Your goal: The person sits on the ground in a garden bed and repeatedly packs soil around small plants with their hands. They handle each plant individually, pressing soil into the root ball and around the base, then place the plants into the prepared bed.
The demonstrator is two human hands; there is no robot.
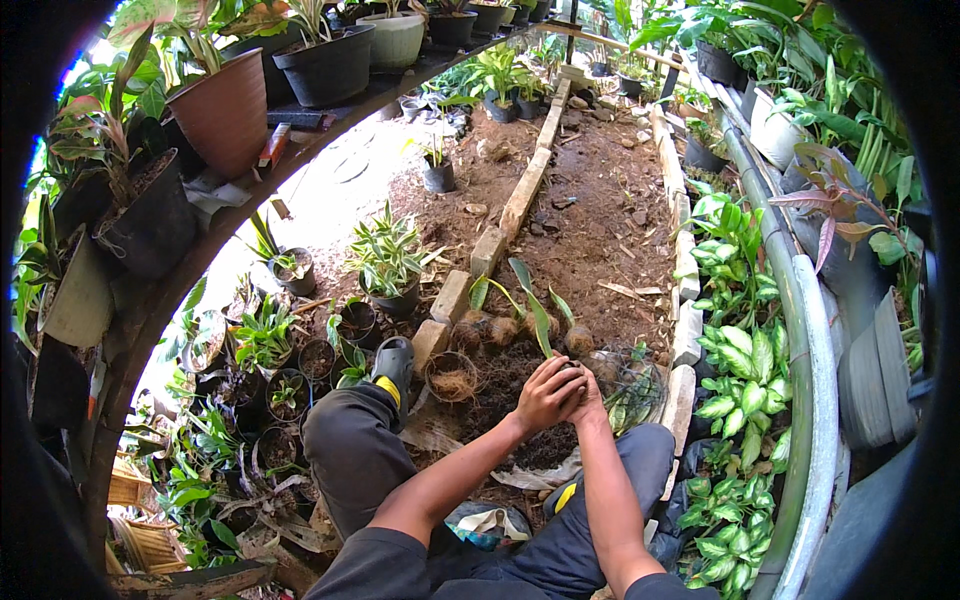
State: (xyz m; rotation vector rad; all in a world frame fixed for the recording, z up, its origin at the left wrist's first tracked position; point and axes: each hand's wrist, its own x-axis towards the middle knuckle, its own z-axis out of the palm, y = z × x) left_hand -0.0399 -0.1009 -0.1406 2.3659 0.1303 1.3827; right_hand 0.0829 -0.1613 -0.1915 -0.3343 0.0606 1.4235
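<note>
Brown fibre (453, 383) sits left of several root balls (503, 331), which look finished. The left hand (547, 395) and right hand (590, 402) cup tightly together around a soil ball (572, 366) under a green leaf (541, 322), above loose soil (538, 447); this one seems unfinished.

No lettering, label, number or sign could be read. A small orange-red and white packet (274, 146) on the edge of the raised shelf (345, 113) at upper left appeared too small for any print on it to be made out.
</note>
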